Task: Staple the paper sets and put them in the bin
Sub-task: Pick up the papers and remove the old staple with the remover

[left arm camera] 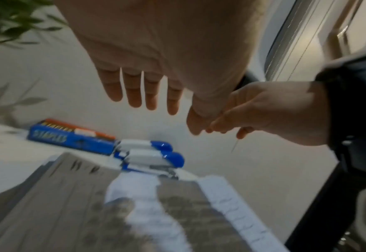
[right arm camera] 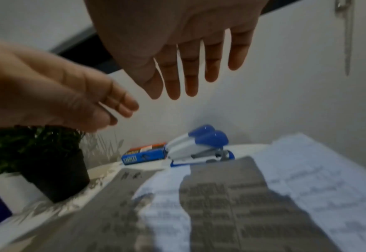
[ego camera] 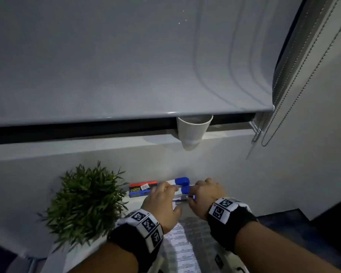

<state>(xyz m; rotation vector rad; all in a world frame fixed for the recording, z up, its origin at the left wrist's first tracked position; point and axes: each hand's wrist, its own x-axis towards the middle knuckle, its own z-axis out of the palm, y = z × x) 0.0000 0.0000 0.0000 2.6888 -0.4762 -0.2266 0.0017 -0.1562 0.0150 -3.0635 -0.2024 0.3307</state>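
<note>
two hands hover above the printed paper [right arm camera: 221,204], fingers straight, gripping nothing: left hand [ego camera: 161,201], right hand [ego camera: 207,196]. only the wrist views show the blue stapler [left arm camera: 152,158] touching the paper's far edge, beside the staples box [left arm camera: 70,136]

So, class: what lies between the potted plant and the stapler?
The staples box lies between the potted plant and the stapler, clearest in the right wrist view.
</note>
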